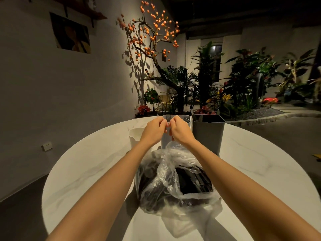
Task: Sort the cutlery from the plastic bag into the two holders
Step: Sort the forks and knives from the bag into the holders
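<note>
From the head view, your left hand (153, 130) and right hand (179, 130) were both raised together over the far part of the round white surface (83, 171), in front of the light grey holder (173, 134). The fingers (163, 125) of both hands were curled and met at their tips. What they pinched between them was too small to tell, though a strand of the clear plastic bag (175, 180) rose toward your right hand.

The bag lay crumpled at the middle of the surface, between your forearms and toward the near edge. Dark cutlery (192, 183) showed through the plastic, heaped inside.

The light grey holder stood near the far edge, with fork tips showing at its rim. The dark grey holder (207, 134) stood just beside it on the right, also near the far edge. A white container (136, 136) stood just left of the light holder, partly behind your left wrist.

Beyond the surface, a tree with orange fruit (152, 32) and green plants (243, 79) stood against the wall.
</note>
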`<state>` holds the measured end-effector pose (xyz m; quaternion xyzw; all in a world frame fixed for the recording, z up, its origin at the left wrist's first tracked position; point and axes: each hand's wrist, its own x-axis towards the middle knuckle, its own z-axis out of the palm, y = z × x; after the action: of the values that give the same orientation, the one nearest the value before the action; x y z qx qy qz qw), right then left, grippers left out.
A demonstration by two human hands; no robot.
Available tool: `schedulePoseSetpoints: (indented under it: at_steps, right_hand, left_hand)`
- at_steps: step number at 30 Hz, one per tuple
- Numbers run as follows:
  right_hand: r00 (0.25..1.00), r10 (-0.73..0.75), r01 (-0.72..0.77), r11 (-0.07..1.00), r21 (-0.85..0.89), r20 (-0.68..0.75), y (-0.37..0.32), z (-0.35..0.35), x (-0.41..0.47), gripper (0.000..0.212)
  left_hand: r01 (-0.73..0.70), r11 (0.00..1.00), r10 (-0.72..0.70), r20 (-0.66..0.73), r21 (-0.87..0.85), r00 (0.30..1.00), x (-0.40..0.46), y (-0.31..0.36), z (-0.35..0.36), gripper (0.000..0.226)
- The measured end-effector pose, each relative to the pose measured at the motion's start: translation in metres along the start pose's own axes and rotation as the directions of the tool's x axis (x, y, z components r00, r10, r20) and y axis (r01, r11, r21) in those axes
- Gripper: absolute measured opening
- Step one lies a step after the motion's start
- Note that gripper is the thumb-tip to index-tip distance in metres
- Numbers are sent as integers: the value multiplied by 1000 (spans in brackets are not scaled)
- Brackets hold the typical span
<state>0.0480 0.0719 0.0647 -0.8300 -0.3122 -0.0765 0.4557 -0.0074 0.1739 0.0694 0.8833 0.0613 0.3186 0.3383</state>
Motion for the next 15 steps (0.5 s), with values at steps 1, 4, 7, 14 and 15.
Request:
schedulePoseSetpoints:
  at_steps: [1,4,7,14,15]
  right_hand:
    - [1000,-7,7,1000,0,-8,0,-4,-5,25]
    - [999,1,-1,1000,-6,-33,1,-15,-20,23]
    - [999,25,-25,1000,0,-36,7,-20,-34,23]
    - [993,109,-111,993,-37,-41,26,-28,-69,36]
    - [992,115,-117,992,-50,-43,30,-28,-73,38]
  left_hand:
    - [-5,1000,5,3,-5,1000,-4,4,2,33]
    - [-14,1000,15,9,-21,1000,-16,13,9,33]
    - [-9,999,10,25,-46,1000,-30,18,16,31]
    - [5,1000,-4,57,-24,998,-59,21,30,24]
    - [9,999,-6,76,-44,997,-63,18,32,24]
